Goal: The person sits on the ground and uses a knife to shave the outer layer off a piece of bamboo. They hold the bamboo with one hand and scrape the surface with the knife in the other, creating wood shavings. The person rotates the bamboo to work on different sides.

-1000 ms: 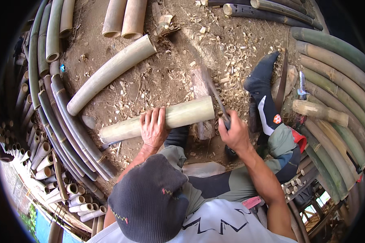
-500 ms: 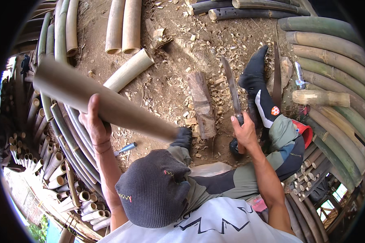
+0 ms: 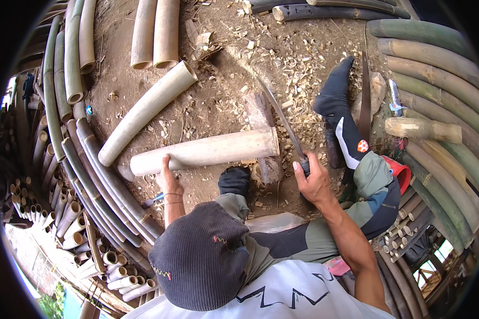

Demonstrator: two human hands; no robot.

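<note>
Counts of what lies around me on the dirt floor

One peeled bamboo section (image 3: 205,151) lies under my left hand (image 3: 168,181); one long blade (image 3: 282,121) is in my right hand (image 3: 314,183); one wooden block (image 3: 261,114) sits beyond; two cut tubes (image 3: 154,32) far left; one pale tube (image 3: 143,111).

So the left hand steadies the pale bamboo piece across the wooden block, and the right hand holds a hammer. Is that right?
Not quite. In the head view the right hand grips a long knife, not a hammer, its blade pointing away from the person. The rest holds: the left hand rests on the pale bamboo piece, which lies across the wooden block.
</note>
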